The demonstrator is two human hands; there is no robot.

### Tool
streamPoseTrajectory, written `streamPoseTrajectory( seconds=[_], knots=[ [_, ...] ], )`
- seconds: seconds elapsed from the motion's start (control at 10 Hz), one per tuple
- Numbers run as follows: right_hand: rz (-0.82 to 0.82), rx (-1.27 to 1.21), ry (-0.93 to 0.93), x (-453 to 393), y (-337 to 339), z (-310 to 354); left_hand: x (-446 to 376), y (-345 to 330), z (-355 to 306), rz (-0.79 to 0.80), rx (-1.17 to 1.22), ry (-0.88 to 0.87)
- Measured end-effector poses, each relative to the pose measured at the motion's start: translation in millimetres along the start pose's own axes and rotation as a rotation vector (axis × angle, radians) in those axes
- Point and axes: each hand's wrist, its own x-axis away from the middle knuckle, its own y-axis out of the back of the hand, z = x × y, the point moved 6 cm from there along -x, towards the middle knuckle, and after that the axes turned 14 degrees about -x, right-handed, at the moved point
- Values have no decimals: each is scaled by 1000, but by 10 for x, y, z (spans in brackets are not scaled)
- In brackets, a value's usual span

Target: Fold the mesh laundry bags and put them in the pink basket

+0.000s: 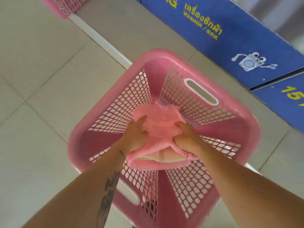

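Observation:
A pink lattice-walled basket (243, 122) stands on the tiled floor directly below me. Inside it, near the bottom, lies a bunched pink mesh laundry bag (160, 127) with a pale lining showing at its near edge. My left hand (134, 137) grips the bag's left side. On the bag's right side my right hand (186, 137) clutches the mesh. Both forearms reach down into the basket from the bottom of the view.
A blue washer panel (230, 38) with yellow lettering runs along the upper right. A second pink basket (69, 5) stands at the top left beside a white strip (98, 38) on the floor. Beige tiles (41, 79) surround the basket.

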Motion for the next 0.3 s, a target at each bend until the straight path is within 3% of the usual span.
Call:
streamPoseTrajectory(
  seconds=[0.1,0.2,0.3],
  knots=[
    [59,135,12,-108,-39,-103,-54,-119,131,131,-44,75],
    [80,107,17,43,-17,-146,75,-87,127,140,-47,94],
    [-19,96,51,427,140,-97,367,50,-58,107,-54,29]
  ],
)
